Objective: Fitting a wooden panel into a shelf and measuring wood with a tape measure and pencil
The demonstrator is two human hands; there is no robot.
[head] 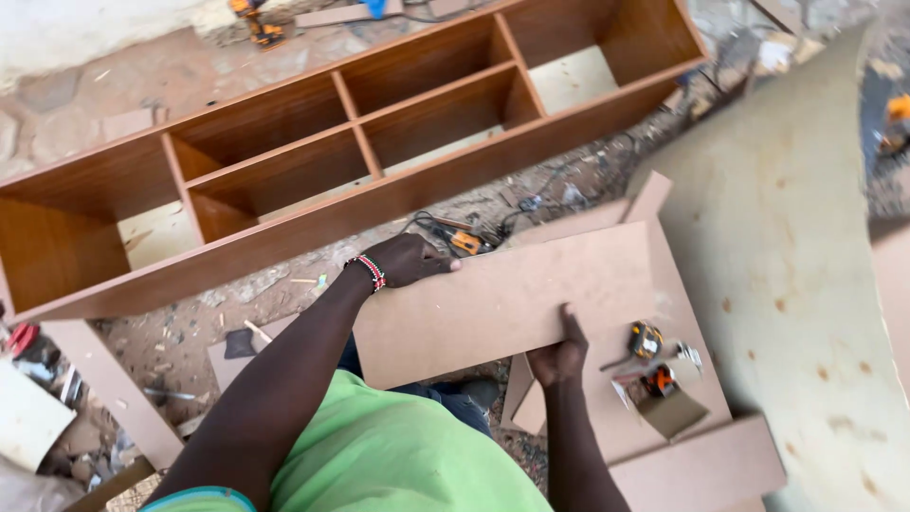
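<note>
I hold a flat brown fibreboard panel (517, 299) level in front of me. My left hand (406, 259), with a red beaded bracelet at the wrist, grips the panel's far left corner. My right hand (559, 356) clamps the panel's near edge, thumb on top. The panel hangs over a larger fibreboard sheet (697, 455) that lies below it.
A long brown wooden shelf unit (313, 223) with several open compartments lies on the ground ahead. A tape measure (646, 338) and small orange tools rest on the board at right. A large pale plywood sheet (796, 284) lies at right. A power tool (463, 239) and cables lie on the dirt.
</note>
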